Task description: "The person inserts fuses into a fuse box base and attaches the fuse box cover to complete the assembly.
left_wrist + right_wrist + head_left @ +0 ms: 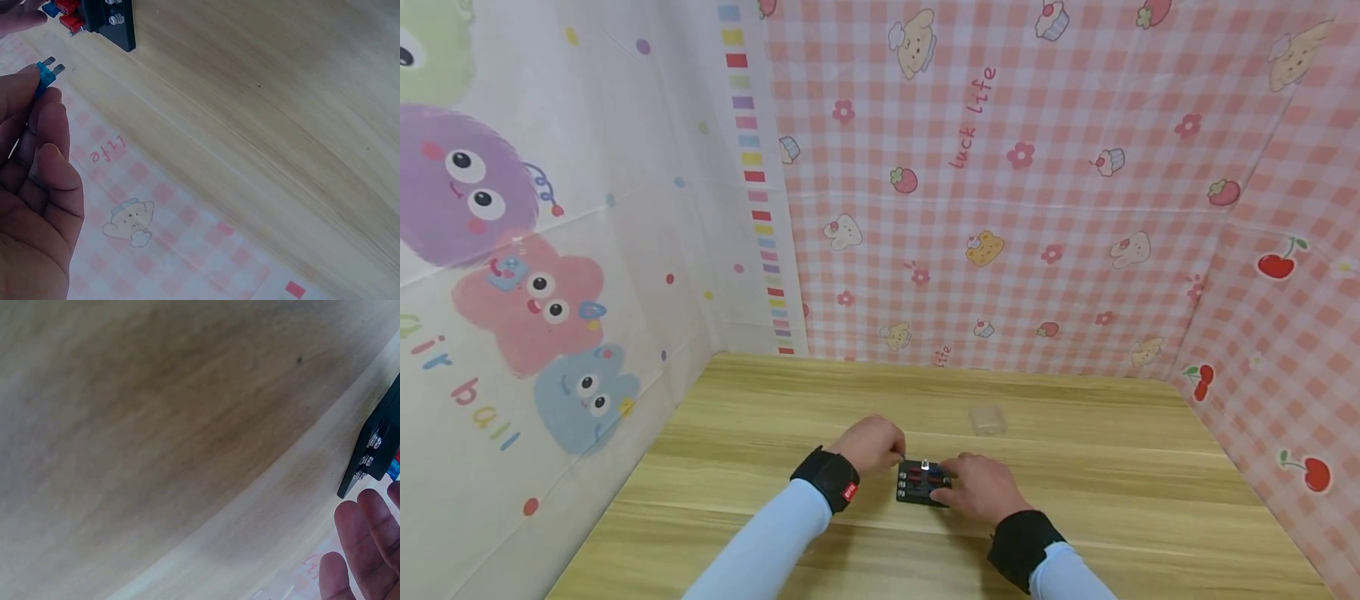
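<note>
A small blue blade fuse (45, 75), two metal prongs pointing outward, is pinched in the left hand (872, 444). The black fuse block (921, 484), holding red fuses, lies flat under the right hand (981, 489), just beside that pinch.

Legible markings: wall coverings only

Pink checked backdrop (1045, 192) bears "luck life" in red script at 12 o'clock; the left monster-print sheet (550, 250) shows "air ball" at 9 o'clock; a red wristband tag (849, 491) is unreadable
</note>
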A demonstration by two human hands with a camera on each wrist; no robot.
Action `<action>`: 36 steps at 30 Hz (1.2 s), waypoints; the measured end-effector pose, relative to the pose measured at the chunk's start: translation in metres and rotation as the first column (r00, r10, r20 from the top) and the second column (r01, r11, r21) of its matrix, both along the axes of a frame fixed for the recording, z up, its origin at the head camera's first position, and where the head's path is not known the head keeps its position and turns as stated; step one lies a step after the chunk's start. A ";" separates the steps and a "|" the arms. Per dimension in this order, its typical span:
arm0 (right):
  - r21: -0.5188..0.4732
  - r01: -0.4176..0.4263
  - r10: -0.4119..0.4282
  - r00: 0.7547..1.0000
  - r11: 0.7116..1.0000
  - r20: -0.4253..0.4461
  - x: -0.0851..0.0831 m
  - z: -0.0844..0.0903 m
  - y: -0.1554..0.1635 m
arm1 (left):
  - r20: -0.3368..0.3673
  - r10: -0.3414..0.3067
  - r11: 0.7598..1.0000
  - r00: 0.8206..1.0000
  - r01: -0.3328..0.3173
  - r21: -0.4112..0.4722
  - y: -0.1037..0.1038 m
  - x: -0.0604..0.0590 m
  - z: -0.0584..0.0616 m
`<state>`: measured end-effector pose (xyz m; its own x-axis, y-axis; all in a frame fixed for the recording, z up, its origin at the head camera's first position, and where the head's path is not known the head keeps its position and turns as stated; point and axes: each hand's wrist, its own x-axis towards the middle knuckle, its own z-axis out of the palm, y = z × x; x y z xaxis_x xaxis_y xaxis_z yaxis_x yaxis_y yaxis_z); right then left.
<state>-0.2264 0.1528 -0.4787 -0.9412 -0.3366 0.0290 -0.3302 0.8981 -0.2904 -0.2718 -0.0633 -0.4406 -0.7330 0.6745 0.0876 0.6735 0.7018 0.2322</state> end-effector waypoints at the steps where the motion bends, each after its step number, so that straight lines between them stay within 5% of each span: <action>1: -0.001 -0.003 0.003 1.000 1.000 -0.001 0.000 0.000 0.000 | 0.004 -0.002 1.000 1.000 0.002 -0.006 0.001 0.000 0.000; 21: -0.020 -0.056 0.055 0.997 0.998 -0.053 -0.002 -0.003 0.000 | 0.114 -0.043 0.999 0.993 0.043 0.001 0.019 0.009 -0.011; 36: -0.039 -0.059 0.056 0.997 0.998 -0.061 -0.001 -0.003 0.001 | 0.085 -0.062 0.996 0.994 0.068 -0.060 0.026 0.012 -0.019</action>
